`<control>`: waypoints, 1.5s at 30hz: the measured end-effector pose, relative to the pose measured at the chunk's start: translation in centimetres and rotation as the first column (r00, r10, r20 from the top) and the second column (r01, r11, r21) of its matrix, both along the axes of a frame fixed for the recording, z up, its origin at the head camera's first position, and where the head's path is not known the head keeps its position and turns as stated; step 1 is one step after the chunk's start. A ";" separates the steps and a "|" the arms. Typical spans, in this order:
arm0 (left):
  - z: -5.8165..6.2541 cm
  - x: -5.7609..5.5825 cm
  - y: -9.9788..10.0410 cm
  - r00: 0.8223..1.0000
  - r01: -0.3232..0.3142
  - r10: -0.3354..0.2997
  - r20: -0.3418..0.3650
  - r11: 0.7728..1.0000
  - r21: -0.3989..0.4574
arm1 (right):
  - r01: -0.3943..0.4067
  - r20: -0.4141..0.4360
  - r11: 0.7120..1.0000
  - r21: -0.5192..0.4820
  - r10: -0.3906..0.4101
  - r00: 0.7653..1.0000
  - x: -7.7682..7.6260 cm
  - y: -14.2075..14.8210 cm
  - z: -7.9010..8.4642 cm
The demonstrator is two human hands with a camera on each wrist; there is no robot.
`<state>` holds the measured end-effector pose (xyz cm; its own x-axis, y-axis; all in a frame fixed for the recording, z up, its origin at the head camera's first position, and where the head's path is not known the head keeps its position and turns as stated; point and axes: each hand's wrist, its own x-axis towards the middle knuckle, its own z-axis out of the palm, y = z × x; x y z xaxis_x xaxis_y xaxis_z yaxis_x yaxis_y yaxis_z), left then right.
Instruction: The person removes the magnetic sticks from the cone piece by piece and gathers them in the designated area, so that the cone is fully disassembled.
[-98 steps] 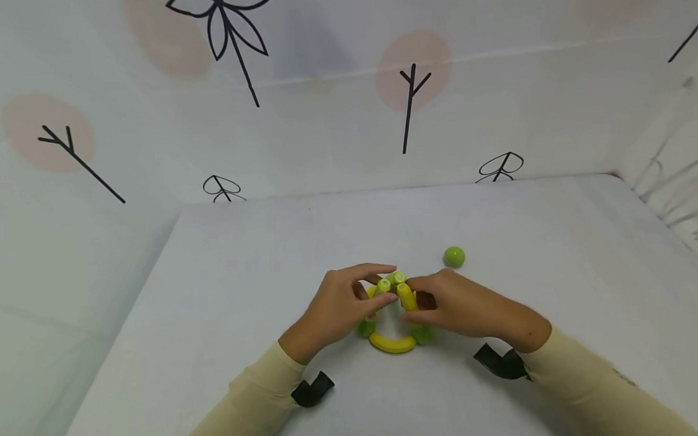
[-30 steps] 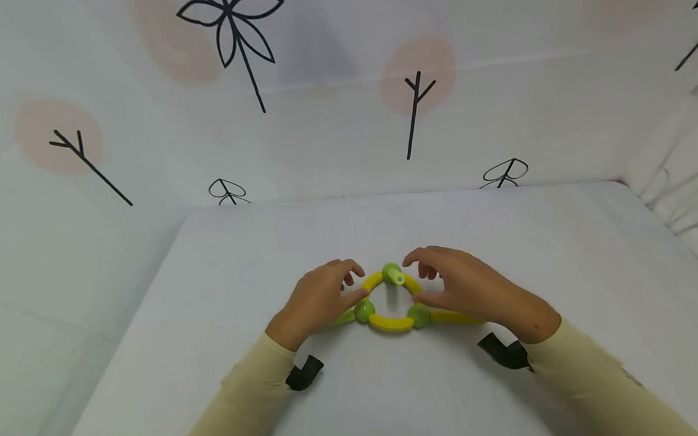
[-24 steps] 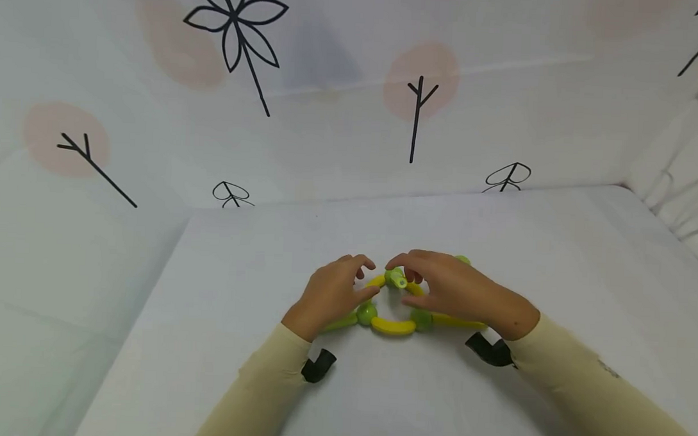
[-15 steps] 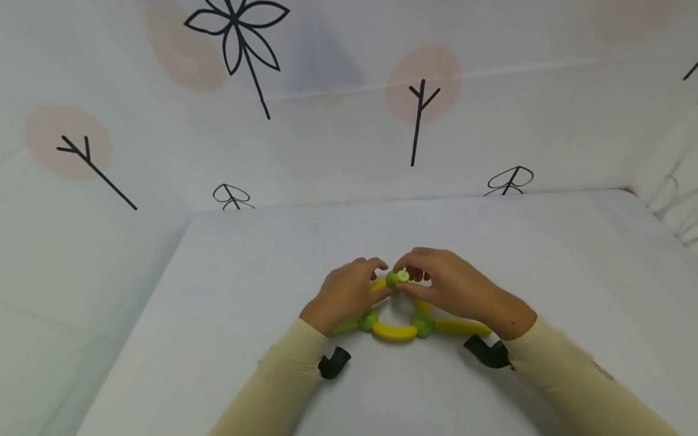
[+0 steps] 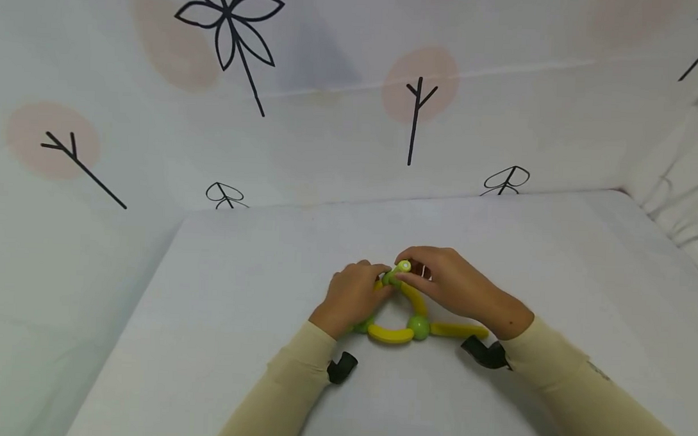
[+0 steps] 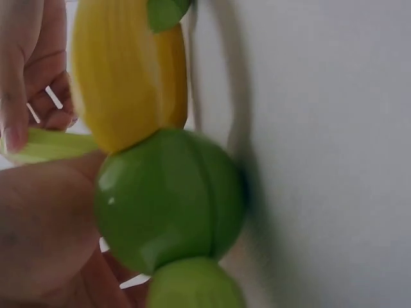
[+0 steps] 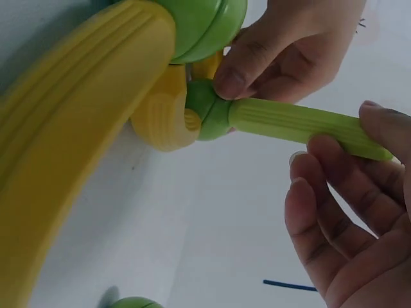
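A ring of curved yellow pieces (image 5: 391, 335) and green balls (image 5: 419, 327) lies on the white surface, with straight sticks joined to the balls. My left hand (image 5: 354, 295) holds the far green ball (image 7: 212, 110), its thumb on the ball in the right wrist view. Between thumb and fingers, my right hand (image 5: 450, 282) pinches the free end of a light green stick (image 7: 295, 120), whose other end meets that ball. A yellow stick (image 5: 459, 330) points out to the right. The left ball (image 6: 167, 202) carries another light green stick (image 6: 196, 285), mostly covered by my left hand in the head view.
A separate green ball (image 7: 135, 303) shows at the bottom of the right wrist view; my right hand hides it in the head view. A white cloth wall (image 5: 328, 140) with black plant drawings rises behind the table (image 5: 255, 259). Black pieces (image 5: 485, 352) sit at both sleeves.
The sticks were gathered at their tops, then splayed outward. Both hands have since come in to the far ball: the left holds it, the right pinches its stick, which now points more upward.
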<state>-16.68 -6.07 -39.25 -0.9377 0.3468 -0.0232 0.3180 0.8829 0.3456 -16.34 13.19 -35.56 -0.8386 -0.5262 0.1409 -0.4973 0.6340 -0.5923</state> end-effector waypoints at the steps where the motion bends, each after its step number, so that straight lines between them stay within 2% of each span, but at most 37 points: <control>1: -0.1 0.0 0.0 1.000 -0.008 0.008 -0.005 1.000 0.002 | 0.000 0.003 1.000 -0.004 0.000 1.000 0.0 0.0 -0.1; 8: 0.1 0.0 0.4 0.999 -0.042 0.041 -0.024 0.999 -0.017 | 0.000 0.024 1.000 -0.020 0.000 1.000 -0.5 0.1 -0.6; 15: 0.1 0.1 0.4 0.999 -0.051 0.051 -0.011 0.998 -0.041 | -0.010 0.059 1.000 -0.007 0.010 0.998 -0.6 0.2 -1.2; 22: 0.0 0.1 0.5 0.998 -0.034 0.031 -0.046 0.998 -0.061 | 0.019 0.071 0.999 0.040 -0.021 0.997 -0.7 0.1 -1.3; 26: 0.1 0.3 0.5 0.999 -0.030 0.026 -0.043 0.996 -0.080 | 0.021 0.071 0.999 0.041 -0.024 0.997 -0.7 0.4 -0.8; 30: 0.2 0.4 0.7 0.999 -0.028 0.025 -0.029 0.994 -0.101 | 0.092 0.030 0.992 -0.081 -0.090 0.995 -0.4 1.3 0.6; 33: 0.3 0.4 0.7 0.999 -0.034 0.031 -0.027 0.994 -0.106 | 0.171 -0.017 0.963 -0.208 -0.178 0.984 -0.3 2.3 2.0; 36: 0.4 0.4 0.6 0.999 -0.044 0.042 -0.022 0.993 -0.109 | 0.226 -0.033 0.934 -0.278 -0.244 0.969 -0.6 3.2 2.8; 41: 0.3 0.4 0.6 0.999 -0.049 0.048 -0.016 0.994 -0.099 | 0.316 0.013 0.900 -0.300 -0.327 0.945 -1.7 4.7 2.5; 45: 0.4 0.4 0.6 0.999 -0.039 0.039 -0.010 0.996 -0.084 | 0.402 0.072 0.891 -0.210 -0.396 0.915 -2.8 6.3 1.5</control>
<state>-16.26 -5.44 -38.87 -0.9507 0.3071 -0.0433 0.2852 0.9205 0.2670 -19.11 19.46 -34.01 -0.9765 -0.1059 0.1876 -0.2118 0.6311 -0.7462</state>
